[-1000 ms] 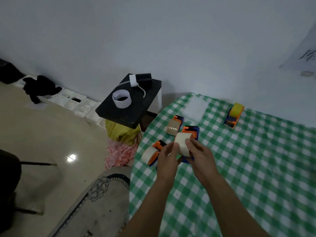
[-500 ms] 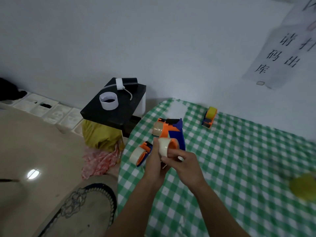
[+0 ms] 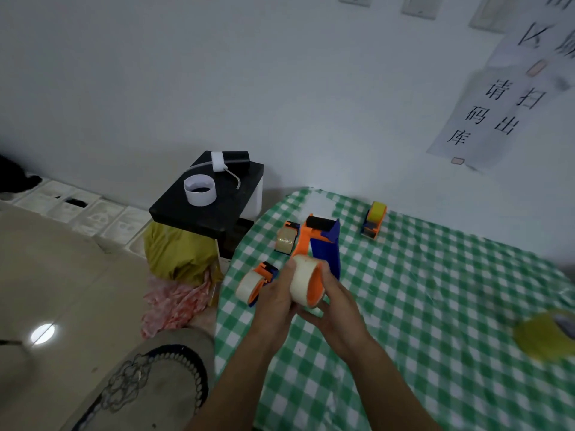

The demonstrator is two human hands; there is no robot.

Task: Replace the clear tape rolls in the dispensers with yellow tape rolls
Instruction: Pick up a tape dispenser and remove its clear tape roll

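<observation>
Both hands hold one orange-and-blue tape dispenser [image 3: 322,244] above the green checked table [image 3: 435,306]. My left hand [image 3: 275,301] grips its clear tape roll [image 3: 301,279] from the left. From the right and below, my right hand [image 3: 337,306] grips the dispenser. Two more dispensers with clear rolls lie on the table, one [image 3: 253,284] just left of my hands and one [image 3: 286,237] farther back. A dispenser with a yellow roll [image 3: 375,219] stands near the wall. A loose yellow roll [image 3: 546,335] lies blurred at the right edge.
A black stool [image 3: 205,200] left of the table carries a white ring [image 3: 199,189] and a roller. Yellow and pink bags [image 3: 180,269] lie under it. My knee [image 3: 149,384] is at the lower left. Paper signs [image 3: 485,116] hang on the wall.
The dispenser has been lifted off the table and turned in both hands. The camera has swung right, bringing the loose yellow roll into view.
</observation>
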